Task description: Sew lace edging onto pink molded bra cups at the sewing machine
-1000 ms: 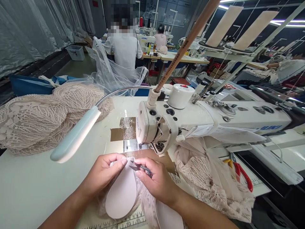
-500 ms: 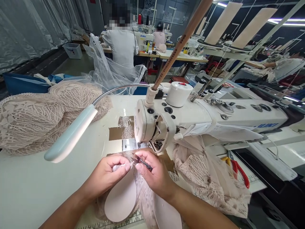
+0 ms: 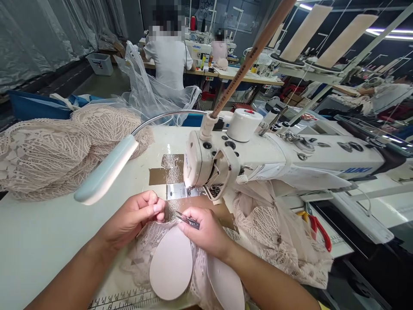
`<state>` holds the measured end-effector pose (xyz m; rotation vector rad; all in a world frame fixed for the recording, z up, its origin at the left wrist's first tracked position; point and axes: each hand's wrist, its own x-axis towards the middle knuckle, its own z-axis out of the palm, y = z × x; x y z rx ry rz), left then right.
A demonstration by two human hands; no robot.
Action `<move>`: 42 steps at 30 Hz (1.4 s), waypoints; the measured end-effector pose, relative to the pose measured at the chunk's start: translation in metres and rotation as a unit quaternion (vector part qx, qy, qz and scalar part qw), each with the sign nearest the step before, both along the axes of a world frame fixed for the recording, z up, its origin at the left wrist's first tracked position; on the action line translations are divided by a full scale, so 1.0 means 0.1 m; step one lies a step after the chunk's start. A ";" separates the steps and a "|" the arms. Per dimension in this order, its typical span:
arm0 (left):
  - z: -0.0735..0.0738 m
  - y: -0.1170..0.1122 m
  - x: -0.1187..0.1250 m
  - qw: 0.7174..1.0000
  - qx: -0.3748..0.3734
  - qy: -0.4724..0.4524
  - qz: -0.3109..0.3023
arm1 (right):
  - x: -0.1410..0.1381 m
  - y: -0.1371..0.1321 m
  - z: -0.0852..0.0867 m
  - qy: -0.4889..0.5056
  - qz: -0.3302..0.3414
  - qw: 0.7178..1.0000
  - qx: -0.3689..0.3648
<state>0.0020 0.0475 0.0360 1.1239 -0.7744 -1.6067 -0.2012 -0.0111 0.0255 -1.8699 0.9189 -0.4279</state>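
the table is bright, with glare on the brown tape. ceiling tubes shine above a dimmer background. the outer edges look stretched.

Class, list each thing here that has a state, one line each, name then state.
Left hand: closed, grip unclear
Right hand: closed on snips
Snips: held, blade gap unclear
Lace garment: lying, smooth cups facing up
Lamp: lit
Left lace pile: bunched
Right lace cloth: crumpled
Plastic bag: rumpled
Ceiling light: on

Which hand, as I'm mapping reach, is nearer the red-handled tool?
Right. The right hand, holding snips, is left of the red-handled tool, with lace fabric between; the left hand is farther left.
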 end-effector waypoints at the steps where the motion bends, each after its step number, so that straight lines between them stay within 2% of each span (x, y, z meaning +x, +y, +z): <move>1: 0.00 0.00 0.01 1.000 -0.005 -0.023 0.011 | 0.00 0.00 0.00 0.000 0.001 1.000 0.004; 4: -0.01 0.00 0.02 0.992 -0.016 -0.128 0.014 | 0.00 0.00 0.01 0.007 0.002 1.000 0.013; 6: -0.02 0.00 -0.01 0.982 -0.012 -0.184 -0.031 | -0.01 0.01 0.00 0.008 0.004 1.000 0.013; 9: -0.04 0.01 -0.07 0.973 -0.004 -0.190 -0.128 | -0.01 0.02 -0.01 -0.001 0.014 1.000 0.013; 11: -0.05 0.01 -0.10 0.977 -0.006 -0.152 -0.152 | -0.01 0.02 -0.02 -0.007 0.021 1.000 0.018; 17: -0.07 0.00 -0.09 0.993 0.010 -0.022 -0.119 | 0.01 0.00 -0.02 -0.011 0.025 1.000 0.011; 22: -0.09 -0.01 -0.06 0.993 -0.001 -0.009 -0.114 | 0.01 0.00 -0.04 -0.010 0.027 1.000 0.007; 28: -0.07 -0.01 -0.05 0.996 0.004 -0.016 -0.087 | -0.01 -0.06 -0.06 0.046 0.004 0.999 -0.024; 31: -0.06 -0.01 -0.04 0.997 -0.001 -0.034 -0.063 | -0.08 -0.13 0.01 0.057 0.002 0.996 -0.065; 38: -0.04 0.01 -0.04 0.997 -0.012 -0.052 -0.058 | -0.15 -0.09 0.39 0.094 0.056 0.983 -0.148; 42: -0.04 0.03 -0.05 0.996 -0.028 -0.044 -0.066 | -0.02 -0.03 0.38 0.122 0.076 0.976 -0.162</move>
